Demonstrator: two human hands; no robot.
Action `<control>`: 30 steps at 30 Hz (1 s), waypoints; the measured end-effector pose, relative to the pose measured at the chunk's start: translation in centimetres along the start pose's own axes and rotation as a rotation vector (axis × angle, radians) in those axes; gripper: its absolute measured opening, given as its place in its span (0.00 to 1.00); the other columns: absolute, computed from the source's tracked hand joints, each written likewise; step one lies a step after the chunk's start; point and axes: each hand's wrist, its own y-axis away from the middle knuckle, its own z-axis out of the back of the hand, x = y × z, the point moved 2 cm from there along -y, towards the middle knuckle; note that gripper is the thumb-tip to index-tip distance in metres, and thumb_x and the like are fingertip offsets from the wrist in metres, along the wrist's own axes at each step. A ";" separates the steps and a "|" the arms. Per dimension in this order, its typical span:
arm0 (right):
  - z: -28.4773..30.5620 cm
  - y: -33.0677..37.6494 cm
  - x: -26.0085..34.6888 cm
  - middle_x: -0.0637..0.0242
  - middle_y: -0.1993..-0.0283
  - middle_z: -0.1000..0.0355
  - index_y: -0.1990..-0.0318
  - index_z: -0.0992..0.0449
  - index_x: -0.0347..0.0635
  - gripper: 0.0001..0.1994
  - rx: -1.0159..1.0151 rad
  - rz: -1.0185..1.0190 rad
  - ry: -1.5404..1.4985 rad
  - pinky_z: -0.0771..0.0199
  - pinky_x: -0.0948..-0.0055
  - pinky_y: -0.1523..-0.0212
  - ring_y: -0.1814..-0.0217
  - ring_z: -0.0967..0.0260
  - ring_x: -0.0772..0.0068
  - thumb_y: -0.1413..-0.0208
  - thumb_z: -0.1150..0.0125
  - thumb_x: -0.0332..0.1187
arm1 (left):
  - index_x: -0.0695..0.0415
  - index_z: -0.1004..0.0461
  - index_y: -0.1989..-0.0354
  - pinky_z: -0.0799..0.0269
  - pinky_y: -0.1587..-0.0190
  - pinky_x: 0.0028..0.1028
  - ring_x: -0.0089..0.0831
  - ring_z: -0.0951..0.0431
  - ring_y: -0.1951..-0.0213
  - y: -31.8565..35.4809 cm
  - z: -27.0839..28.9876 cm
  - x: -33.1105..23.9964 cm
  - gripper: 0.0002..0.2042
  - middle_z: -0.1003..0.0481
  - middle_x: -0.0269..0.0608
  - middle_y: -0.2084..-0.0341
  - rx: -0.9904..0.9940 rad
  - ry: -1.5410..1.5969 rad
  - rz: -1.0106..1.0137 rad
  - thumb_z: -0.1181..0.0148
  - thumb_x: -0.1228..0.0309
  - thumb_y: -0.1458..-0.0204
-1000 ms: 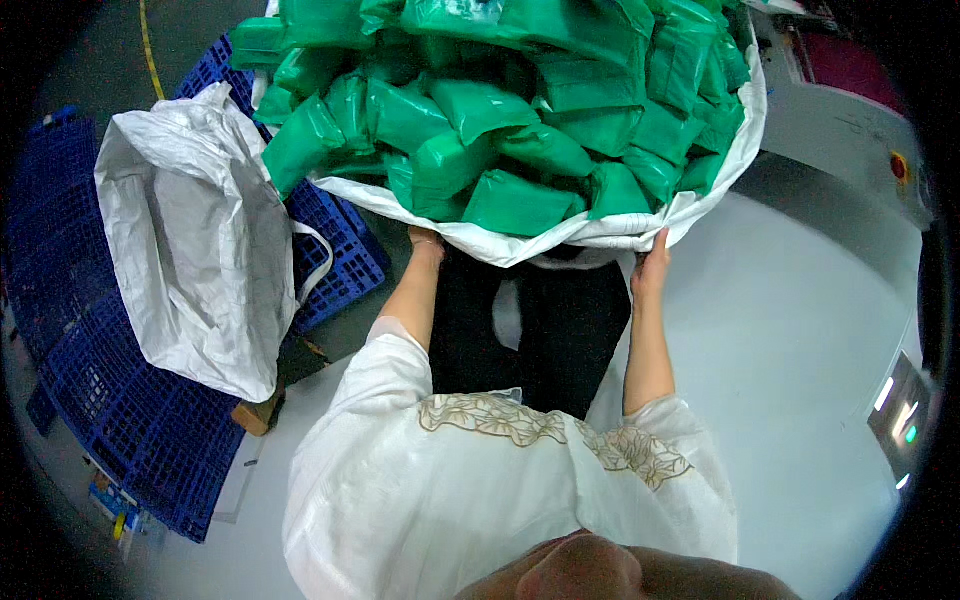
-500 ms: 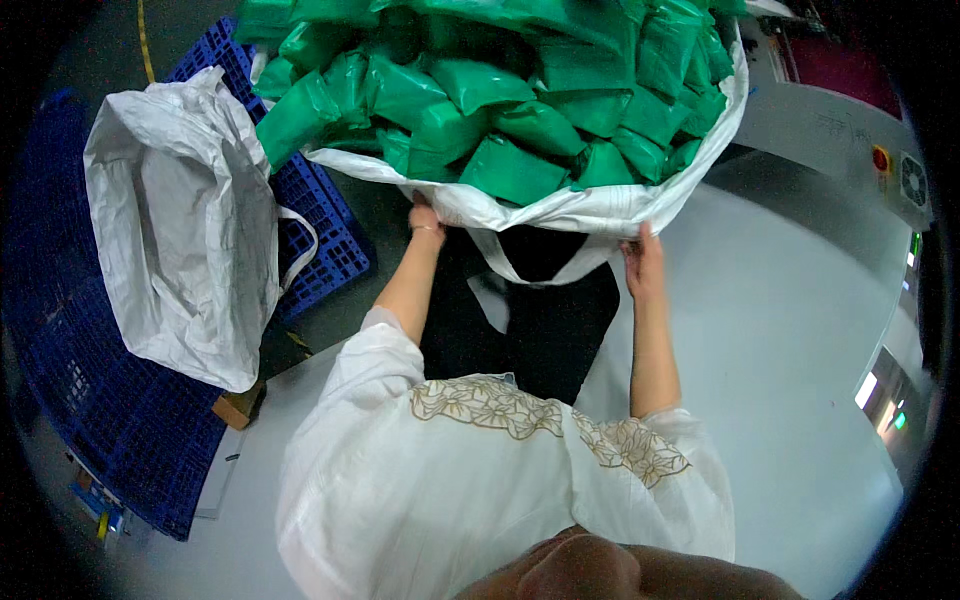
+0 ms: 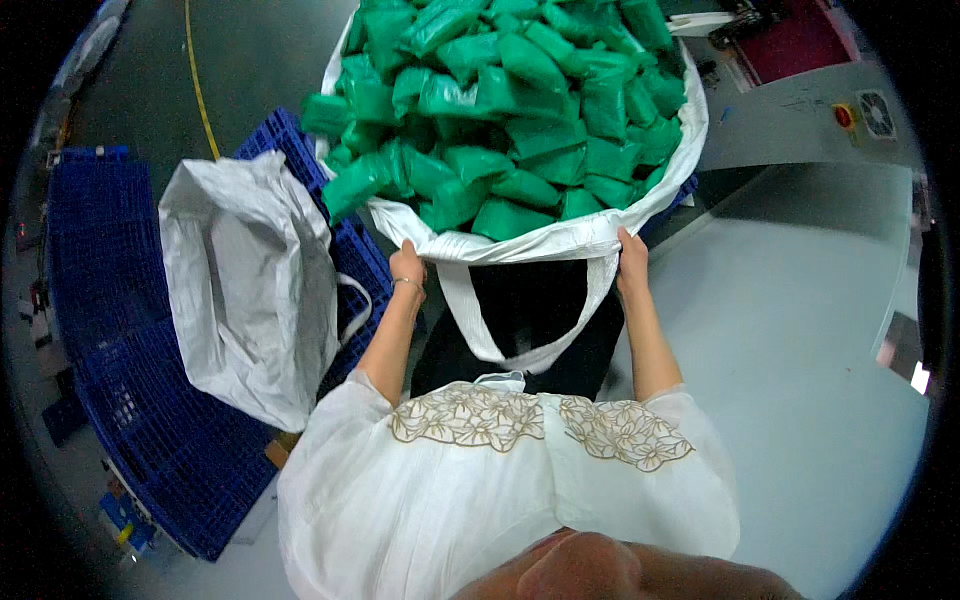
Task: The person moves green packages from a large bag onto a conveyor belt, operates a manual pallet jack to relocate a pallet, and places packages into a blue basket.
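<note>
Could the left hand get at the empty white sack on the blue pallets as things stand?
Probably yes: the left hand grips the big bag's rim, and the empty white sack lies just beside that forearm, nothing between them. It would have to let go first.

Blue plastic pallets [image 3: 150, 440] carry an empty-looking white sack [image 3: 250, 290].

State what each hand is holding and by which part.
Both hands grip the big white sack of green packets by its near rim: the left hand at the rim's left side, the right hand at its right, above the hanging strap loop.
</note>
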 end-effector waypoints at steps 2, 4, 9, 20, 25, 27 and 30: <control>1.0 -0.4 2.0 0.62 0.57 0.26 0.51 0.29 0.31 0.17 -0.004 -0.042 0.017 0.34 0.71 0.54 0.57 0.30 0.69 0.44 0.46 0.34 | 0.54 0.39 0.89 0.50 0.89 0.30 0.29 0.42 0.93 1.1 -0.7 -1.7 0.22 0.40 0.34 0.94 0.021 0.007 0.030 0.56 0.56 0.46; 1.2 1.3 6.0 0.63 0.58 0.26 0.53 0.27 0.31 0.15 -0.011 -0.076 0.088 0.34 0.71 0.54 0.57 0.30 0.71 0.45 0.46 0.32 | 0.53 0.40 0.89 0.50 0.89 0.29 0.29 0.42 0.92 2.4 -1.0 -2.9 0.21 0.41 0.33 0.94 0.078 0.021 0.005 0.56 0.56 0.45; 0.8 3.1 4.7 0.60 0.54 0.28 0.53 0.29 0.34 0.17 -0.060 -0.166 -0.181 0.30 0.70 0.55 0.57 0.29 0.66 0.43 0.46 0.38 | 0.52 0.40 0.87 0.45 0.86 0.28 0.29 0.41 0.89 1.1 -1.7 -1.2 0.25 0.43 0.33 0.93 0.208 0.314 0.098 0.58 0.48 0.43; -5.4 15.4 1.8 0.78 0.90 0.48 0.77 0.34 0.47 0.16 0.139 -0.398 -0.239 0.56 0.79 0.88 0.91 0.54 0.83 0.40 0.49 0.44 | 0.50 0.54 0.33 0.53 0.41 0.57 0.49 0.47 0.38 -6.9 -2.2 1.5 0.53 0.49 0.45 0.36 0.352 0.803 0.572 0.59 0.24 0.63; -5.5 15.2 5.8 0.77 0.90 0.43 0.81 0.33 0.47 0.17 0.041 -0.311 0.502 0.50 0.78 0.85 0.90 0.50 0.82 0.43 0.45 0.44 | 0.50 0.47 0.36 0.49 0.39 0.50 0.45 0.42 0.39 -18.7 -1.3 1.0 0.43 0.43 0.44 0.39 0.471 0.765 0.213 0.60 0.31 0.53; -3.8 16.0 5.1 0.77 0.90 0.44 0.80 0.33 0.47 0.17 0.006 -0.306 0.392 0.51 0.78 0.85 0.90 0.51 0.82 0.43 0.46 0.45 | 0.53 0.40 0.41 0.37 0.47 0.48 0.45 0.34 0.45 -16.3 -3.7 0.8 0.37 0.35 0.45 0.45 0.307 0.871 0.390 0.52 0.37 0.51; -3.6 15.9 3.0 0.77 0.91 0.44 0.80 0.34 0.47 0.17 0.015 -0.284 0.268 0.53 0.78 0.86 0.90 0.51 0.82 0.42 0.46 0.44 | 0.56 0.33 0.48 0.27 0.62 0.43 0.43 0.25 0.58 -18.6 -1.9 1.4 0.30 0.28 0.44 0.54 0.088 0.745 0.328 0.45 0.44 0.51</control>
